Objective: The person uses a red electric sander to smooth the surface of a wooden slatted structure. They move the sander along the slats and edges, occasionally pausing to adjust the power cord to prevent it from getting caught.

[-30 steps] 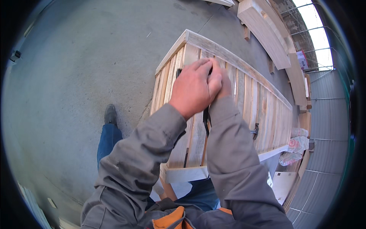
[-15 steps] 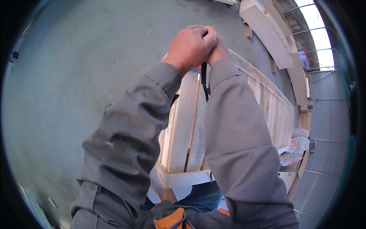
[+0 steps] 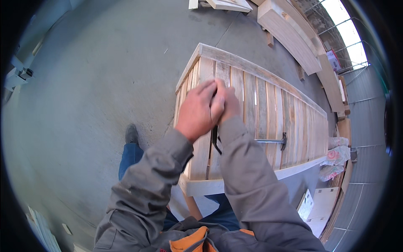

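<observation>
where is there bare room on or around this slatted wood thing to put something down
On the slatted wooden piece, the stretch between the hammer and the right end looks bare, though gapped. The wide floor patch left of the dark shoe is also open. It is crowded toward the piece's left end, where the hands meet above a black item.

A hammer (image 3: 284, 142), slatted wooden frame (image 3: 261, 105), timber (image 3: 289, 41) and concrete floor (image 3: 100, 84) show a workshop.
</observation>
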Demonstrator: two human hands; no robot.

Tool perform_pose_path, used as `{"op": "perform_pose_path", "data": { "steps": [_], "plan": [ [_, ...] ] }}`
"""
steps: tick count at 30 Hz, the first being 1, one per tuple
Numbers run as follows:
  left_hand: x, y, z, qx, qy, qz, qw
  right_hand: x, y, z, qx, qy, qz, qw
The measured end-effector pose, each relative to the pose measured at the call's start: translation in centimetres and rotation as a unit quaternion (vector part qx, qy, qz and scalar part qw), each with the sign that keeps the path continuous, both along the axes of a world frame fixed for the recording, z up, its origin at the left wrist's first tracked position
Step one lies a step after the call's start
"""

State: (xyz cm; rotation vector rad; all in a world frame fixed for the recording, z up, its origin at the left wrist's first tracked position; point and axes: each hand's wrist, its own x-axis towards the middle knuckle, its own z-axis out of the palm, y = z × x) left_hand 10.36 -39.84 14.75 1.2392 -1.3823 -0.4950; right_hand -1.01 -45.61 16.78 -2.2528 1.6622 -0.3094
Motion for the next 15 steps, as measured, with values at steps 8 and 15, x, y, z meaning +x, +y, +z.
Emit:
{"op": "perform_pose_path", "data": {
  "steps": [8,15],
  "plan": [
    [-3.3,4.2,-0.4,0.024,-0.016,0.016,0.999,-3.0,4.8,-0.2,0.014,-0.004,-0.033,0.999],
    [-2.1,-4.1,-1.3,-0.027,0.015,0.026,0.999,-0.9,-3.4,-0.1,0.011,0.018,-0.043,0.999]
  ]
}}
